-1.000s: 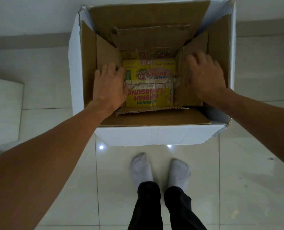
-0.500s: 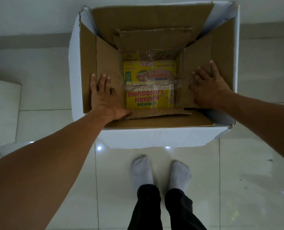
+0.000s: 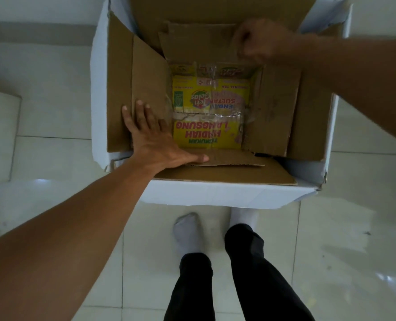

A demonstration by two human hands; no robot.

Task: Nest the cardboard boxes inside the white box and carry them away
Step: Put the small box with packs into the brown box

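Note:
A large white box (image 3: 215, 193) stands open on the floor in front of my feet. A brown cardboard box (image 3: 150, 75) sits nested inside it, flaps spread outward. At the bottom lies a yellow printed carton (image 3: 206, 126) with torn clear tape. My left hand (image 3: 150, 137) lies flat with straight fingers on the brown box's left flap, thumb on the near flap. My right hand (image 3: 259, 41) is blurred, with curled fingers at the far flap (image 3: 199, 40); whether it grips the flap is unclear.
White glossy floor tiles (image 3: 354, 228) surround the box. A pale flat slab (image 3: 0, 135) lies at the left edge. My socked feet (image 3: 187, 230) stand just in front of the box. A wall base runs behind the box.
My right hand has left the right flap and moved up to the far flap, fingers curled. The left hand stays flat on the left flap. The view has shifted closer to the box.

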